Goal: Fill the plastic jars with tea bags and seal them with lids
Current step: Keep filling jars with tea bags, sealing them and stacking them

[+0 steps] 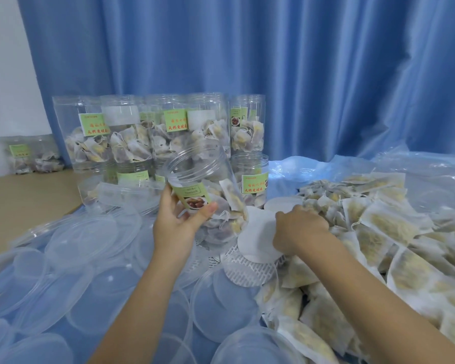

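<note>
left hand (177, 219): gripped the open jar (205, 190) by its labelled side, thumb across the label, jar tilted with its mouth up and to the left.
open jar: partly filled with tea bags, no lid on it.
right hand (297, 228): fingers curled down into the tea bag pile (373, 232); what they grasped could not be told.
loose lids (84, 237): spread over the blue sheet at left.
filled jars (132, 135): stacked behind, before the blue curtain (273, 61).
</note>
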### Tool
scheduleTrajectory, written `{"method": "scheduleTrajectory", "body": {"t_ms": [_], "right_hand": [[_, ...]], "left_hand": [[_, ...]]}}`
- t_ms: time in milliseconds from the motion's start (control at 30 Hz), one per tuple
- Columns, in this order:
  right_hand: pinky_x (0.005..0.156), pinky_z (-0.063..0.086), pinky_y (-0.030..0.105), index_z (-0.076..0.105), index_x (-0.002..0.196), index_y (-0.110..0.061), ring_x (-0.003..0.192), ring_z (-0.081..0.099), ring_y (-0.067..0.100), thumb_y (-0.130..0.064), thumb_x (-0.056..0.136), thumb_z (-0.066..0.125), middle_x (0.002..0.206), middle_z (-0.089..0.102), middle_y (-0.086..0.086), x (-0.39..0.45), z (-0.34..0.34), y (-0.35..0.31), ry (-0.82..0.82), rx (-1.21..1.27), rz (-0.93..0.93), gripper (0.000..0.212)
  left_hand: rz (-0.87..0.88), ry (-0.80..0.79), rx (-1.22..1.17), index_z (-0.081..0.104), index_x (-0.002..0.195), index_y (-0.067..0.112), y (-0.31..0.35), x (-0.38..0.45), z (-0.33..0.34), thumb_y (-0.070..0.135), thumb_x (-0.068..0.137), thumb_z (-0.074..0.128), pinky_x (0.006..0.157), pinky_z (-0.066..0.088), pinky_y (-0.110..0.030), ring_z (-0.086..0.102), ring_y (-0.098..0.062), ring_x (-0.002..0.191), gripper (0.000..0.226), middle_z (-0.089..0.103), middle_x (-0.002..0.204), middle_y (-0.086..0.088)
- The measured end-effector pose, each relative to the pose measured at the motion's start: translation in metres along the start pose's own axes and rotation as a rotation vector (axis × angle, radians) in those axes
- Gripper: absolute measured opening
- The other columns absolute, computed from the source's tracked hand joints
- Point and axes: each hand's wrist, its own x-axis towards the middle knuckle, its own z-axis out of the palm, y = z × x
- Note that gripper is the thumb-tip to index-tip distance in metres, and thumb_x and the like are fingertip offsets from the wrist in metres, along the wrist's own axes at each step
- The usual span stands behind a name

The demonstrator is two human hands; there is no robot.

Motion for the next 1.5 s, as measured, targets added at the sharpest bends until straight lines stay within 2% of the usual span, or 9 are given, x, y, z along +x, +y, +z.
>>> {"method": "scheduleTrajectory", "body": {"t_ms": [167, 467, 700, 933, 1067, 1167, 1300, 1400, 1500], "right_hand": [[0.093, 0.036, 0.037, 0.037, 0.137, -0.018, 0.124, 0.043, 0.032, -0.023, 0.089, 0.046, 0.135, 0.045, 0.008, 0.003, 0.014, 0.012, -0.026, 0.055, 0.123, 0.049], [0.080, 0.045, 0.031, 0.055, 0.124, -0.019, 0.112, 0.055, 0.027, -0.003, 0.086, 0.048, 0.121, 0.059, 0.008, 0.007, 0.016, 0.031, 0.406, 0.187, 0.008, 0.041], [0.090, 0.045, 0.034, 0.056, 0.126, -0.011, 0.107, 0.057, 0.031, -0.004, 0.093, 0.044, 0.114, 0.064, 0.016, 0.016, 0.015, 0.029, 0.549, 0.509, -0.138, 0.036], [0.068, 0.031, -0.004, 0.073, 0.101, -0.016, 0.079, 0.057, 0.009, -0.019, 0.090, 0.061, 0.096, 0.073, 0.000, 0.012, 0.010, 0.031, 0.806, 0.976, -0.186, 0.016], [0.077, 0.042, 0.026, 0.071, 0.107, -0.011, 0.098, 0.060, 0.026, -0.015, 0.091, 0.056, 0.106, 0.065, 0.006, 0.009, 0.010, 0.035, 0.943, 0.791, -0.267, 0.023], [0.074, 0.041, 0.029, 0.071, 0.106, -0.008, 0.089, 0.061, 0.031, -0.010, 0.091, 0.056, 0.099, 0.064, 0.011, 0.006, 0.008, 0.036, 1.052, 0.744, -0.249, 0.020], [0.065, 0.043, 0.009, 0.068, 0.097, -0.014, 0.062, 0.066, 0.010, -0.015, 0.094, 0.054, 0.067, 0.066, -0.006, -0.001, -0.002, 0.024, 0.929, 1.232, -0.169, 0.014], [0.067, 0.057, 0.021, 0.065, 0.092, -0.016, 0.055, 0.067, 0.008, -0.013, 0.093, 0.056, 0.057, 0.067, -0.006, -0.009, -0.019, 0.007, 0.756, 1.756, -0.200, 0.010], [0.073, 0.058, 0.030, 0.063, 0.086, -0.021, 0.062, 0.070, 0.012, -0.012, 0.092, 0.057, 0.061, 0.070, -0.006, -0.015, -0.044, -0.008, 0.829, 1.914, -0.229, 0.013]], "left_hand": [[0.018, -0.028, 0.064, 0.047, 0.129, 0.020, 0.001, -0.004, 0.003, 0.007, 0.070, 0.077, 0.076, 0.047, -0.005, 0.060, 0.014, 0.091, 0.068, 0.064, 0.111, 0.012], [-0.023, -0.058, 0.130, 0.047, 0.129, 0.023, -0.001, -0.006, 0.003, 0.031, 0.057, 0.080, 0.091, 0.045, -0.017, 0.058, 0.005, 0.107, 0.079, 0.063, 0.115, 0.016], [-0.019, -0.038, 0.148, 0.047, 0.129, 0.021, -0.001, -0.006, 0.002, 0.012, 0.069, 0.080, 0.092, 0.045, -0.018, 0.058, 0.005, 0.105, 0.070, 0.063, 0.114, 0.015], [-0.021, -0.054, 0.159, 0.048, 0.125, 0.022, -0.002, -0.006, 0.002, 0.013, 0.069, 0.081, 0.095, 0.045, -0.021, 0.058, 0.009, 0.101, 0.066, 0.063, 0.110, 0.017], [-0.022, -0.055, 0.159, 0.047, 0.126, 0.025, -0.003, -0.005, 0.001, 0.017, 0.067, 0.082, 0.094, 0.044, -0.021, 0.058, 0.006, 0.105, 0.068, 0.063, 0.111, 0.018], [-0.021, -0.063, 0.169, 0.048, 0.123, 0.028, -0.005, -0.005, 0.001, 0.018, 0.066, 0.082, 0.092, 0.045, -0.017, 0.058, 0.010, 0.101, 0.067, 0.063, 0.109, 0.021], [-0.019, -0.064, 0.177, 0.046, 0.123, 0.033, -0.007, -0.003, 0.001, 0.018, 0.065, 0.083, 0.090, 0.044, -0.014, 0.057, 0.011, 0.103, 0.070, 0.062, 0.108, 0.024], [-0.022, -0.068, 0.180, 0.044, 0.123, 0.041, -0.009, -0.002, 0.000, 0.018, 0.063, 0.084, 0.085, 0.044, -0.009, 0.054, 0.018, 0.101, 0.076, 0.060, 0.106, 0.032], [-0.012, -0.088, 0.197, 0.044, 0.112, 0.051, -0.011, -0.001, 0.000, 0.017, 0.060, 0.085, 0.078, 0.042, 0.000, 0.053, 0.024, 0.095, 0.075, 0.059, 0.097, 0.043]]}}
